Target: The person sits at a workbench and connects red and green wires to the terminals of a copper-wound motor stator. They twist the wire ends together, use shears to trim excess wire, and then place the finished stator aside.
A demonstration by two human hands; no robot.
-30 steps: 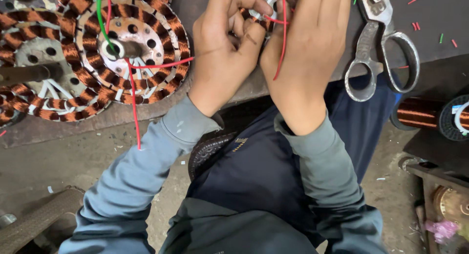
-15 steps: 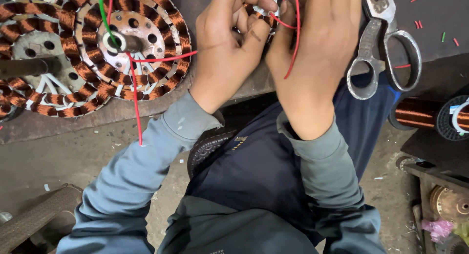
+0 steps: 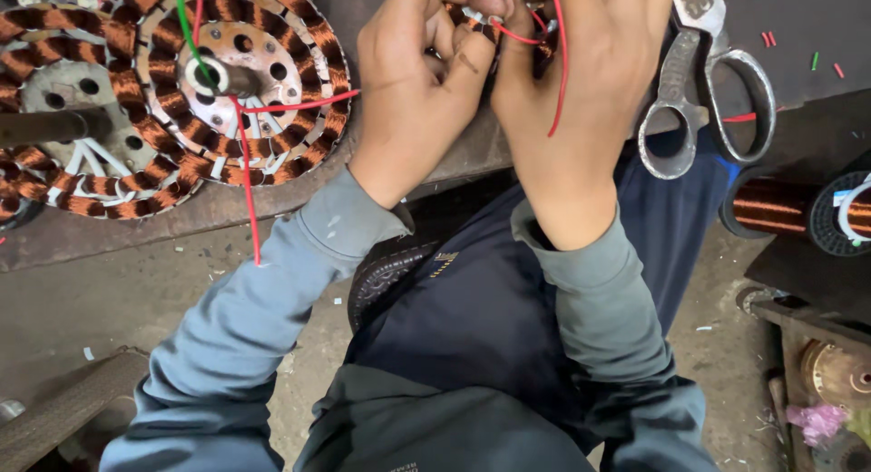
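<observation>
Grip: left hand (image 3: pixel 417 91) and right hand (image 3: pixel 581 91) pinch a thin red wire (image 3: pixel 555 63) between their fingertips, tight, at the workbench (image 3: pixel 472 159) front edge
Wire: loops down across the right hand's back
Left of the hands: copper-wound stator (image 3: pixel 245 82) flat on the bench, red and green leads on it
Right: scissors (image 3: pixel 703 82) overhanging the front edge
Far right: copper wire spool (image 3: pixel 798 209) below the bench

Head view — steeply downward, close
</observation>
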